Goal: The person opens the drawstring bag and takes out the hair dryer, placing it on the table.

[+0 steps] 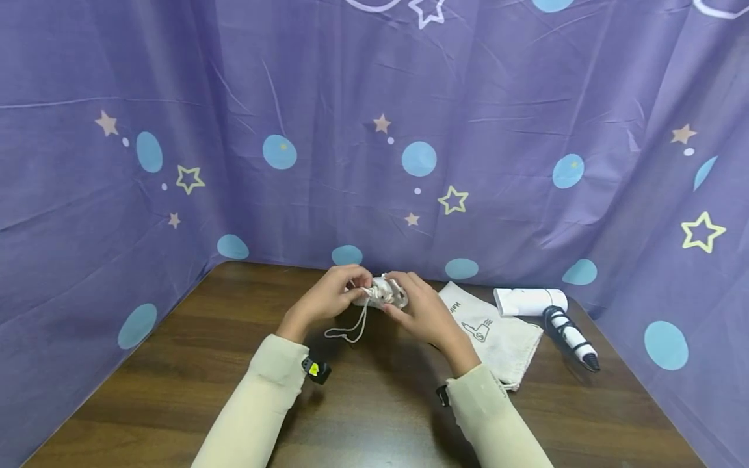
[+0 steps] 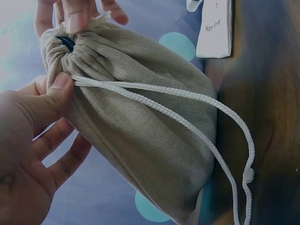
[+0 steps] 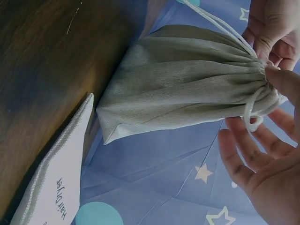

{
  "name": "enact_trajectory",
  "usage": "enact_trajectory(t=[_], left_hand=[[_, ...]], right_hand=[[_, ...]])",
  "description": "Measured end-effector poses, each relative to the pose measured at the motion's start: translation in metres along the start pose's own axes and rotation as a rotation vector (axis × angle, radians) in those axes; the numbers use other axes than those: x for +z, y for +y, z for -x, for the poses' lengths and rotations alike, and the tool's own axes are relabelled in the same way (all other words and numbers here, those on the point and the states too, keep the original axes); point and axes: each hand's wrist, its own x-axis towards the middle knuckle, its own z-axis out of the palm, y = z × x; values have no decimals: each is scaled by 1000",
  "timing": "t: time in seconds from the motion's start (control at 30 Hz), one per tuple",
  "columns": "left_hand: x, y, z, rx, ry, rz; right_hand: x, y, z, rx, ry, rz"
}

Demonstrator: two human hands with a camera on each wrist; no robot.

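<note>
A beige cloth drawstring bag (image 2: 145, 108) stands upright on the table, its neck gathered into folds. My left hand (image 1: 330, 296) pinches one side of the neck, the thumb lying by the spot where a white cord (image 2: 197, 96) comes out. On the opposite side, my right hand (image 1: 422, 309) holds the gathered mouth between thumb and fingers. Beside those fingers a short cord loop (image 3: 251, 110) shows in the right wrist view. Through the small gap left in the mouth, something dark blue is visible; what the bag contains cannot be made out.
Right of my hands lies a flat white pouch (image 1: 497, 338) printed with "Hair" and a dryer drawing. Beyond it is a white hair dryer (image 1: 529, 302), a black cord wrapped round its handle (image 1: 570, 331). A purple patterned curtain (image 1: 351, 195) hangs behind the wooden table (image 1: 193, 364).
</note>
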Motion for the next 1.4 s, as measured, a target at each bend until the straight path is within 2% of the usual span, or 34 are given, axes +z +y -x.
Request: enact_trajectory(t=[0.17,0.47,0.83,1.0,1.2,1.4], left_hand=[[0,1,-1,24,29,-16],[-1,3,-4,31,67,12],[-5,12,-5,-43,71,138],[-4,17,-9,18,91,79],[2,19,-11,80,149,-6],[5,20,-10,118,143,-99]], right_hand=[[1,-2,-2,-32,68,-10],[-3,-8,-4,-37,131,42],[2,-12,-9,-114,319,41],[4,-11,-10,-144,348,21],[3,-10,-11,-163,341,-12],[5,-9,-10,-161,353,-16]])
